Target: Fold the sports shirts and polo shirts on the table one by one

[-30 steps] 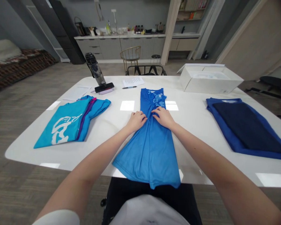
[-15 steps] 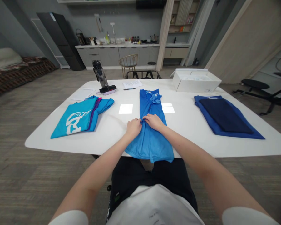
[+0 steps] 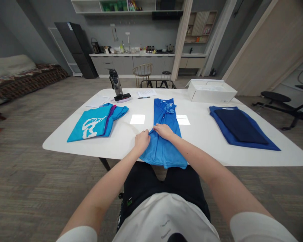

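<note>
A blue shirt (image 3: 164,149), darker at its far end and lighter toward me, lies folded lengthwise on the white table (image 3: 202,131). Its near hem reaches the table's front edge. My left hand (image 3: 142,139) pinches the shirt's left edge, drawing the cloth slightly outward. On the middle of the shirt, my right hand (image 3: 163,131) is closed on a bit of the fabric, close beside the left hand. Creases run from both hands toward the hem. A bunched, patterned part (image 3: 170,107) shows at the far right end.
On the left lies a stack of turquoise and purple folded shirts (image 3: 91,126). Dark blue folded clothes (image 3: 239,126) lie at the right. Farther back are a handheld vacuum (image 3: 116,85), a pen (image 3: 143,97), paper sheets (image 3: 146,92) and a white box (image 3: 209,92).
My left hand has moved a little left, away from the right hand, pulling the shirt's edge outward. My right hand stays on the shirt. The camera view has tilted up slightly.
</note>
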Motion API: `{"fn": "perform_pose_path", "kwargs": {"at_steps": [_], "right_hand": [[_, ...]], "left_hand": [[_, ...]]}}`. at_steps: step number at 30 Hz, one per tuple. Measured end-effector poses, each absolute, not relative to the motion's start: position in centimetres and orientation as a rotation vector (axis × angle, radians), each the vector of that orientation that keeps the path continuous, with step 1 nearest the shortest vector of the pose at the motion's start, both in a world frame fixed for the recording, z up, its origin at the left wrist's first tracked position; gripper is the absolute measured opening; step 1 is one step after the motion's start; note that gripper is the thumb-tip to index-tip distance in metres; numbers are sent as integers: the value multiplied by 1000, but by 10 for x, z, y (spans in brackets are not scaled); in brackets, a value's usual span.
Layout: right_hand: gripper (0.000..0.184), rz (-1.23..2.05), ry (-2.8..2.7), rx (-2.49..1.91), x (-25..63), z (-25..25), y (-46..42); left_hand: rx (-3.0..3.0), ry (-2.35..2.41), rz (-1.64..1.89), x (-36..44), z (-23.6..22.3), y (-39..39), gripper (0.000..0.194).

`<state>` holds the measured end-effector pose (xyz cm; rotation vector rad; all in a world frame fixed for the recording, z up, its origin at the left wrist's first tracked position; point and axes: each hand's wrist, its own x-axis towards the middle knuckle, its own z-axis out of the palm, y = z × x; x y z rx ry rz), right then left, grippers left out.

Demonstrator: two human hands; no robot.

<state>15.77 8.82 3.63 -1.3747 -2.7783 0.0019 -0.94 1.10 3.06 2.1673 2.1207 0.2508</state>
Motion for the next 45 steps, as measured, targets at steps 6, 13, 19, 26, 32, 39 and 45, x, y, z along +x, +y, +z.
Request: {"fn": "perform_pose_path", "kwargs": {"at_steps": [6, 13, 19, 26, 32, 39, 45], "right_hand": [[33, 38, -2756, -1280, 161, 34, 78], [34, 0, -2646, -1381, 191, 31, 63], [34, -34, -2633, -1398, 223, 31, 51], [27, 27, -2677, -1195, 242, 17, 29], [24, 112, -2633, -1068, 254, 6, 6], [24, 190, -2656, -966, 263, 6, -16], [24, 331, -2553, -1010, 279, 3, -25]], "left_hand": [[2255, 1951, 425, -5, 34, -6, 30], [2205, 2013, 202, 4, 36, -40, 26], [2347, 1975, 313, 15, 44, -78, 18], [2517, 1608, 557, 36, 22, -90, 15], [2553, 1499, 755, 40, 7, -94, 12], [2563, 1327, 794, 48, -4, -99, 8], [2503, 883, 774, 50, 0, -95, 21]]}}
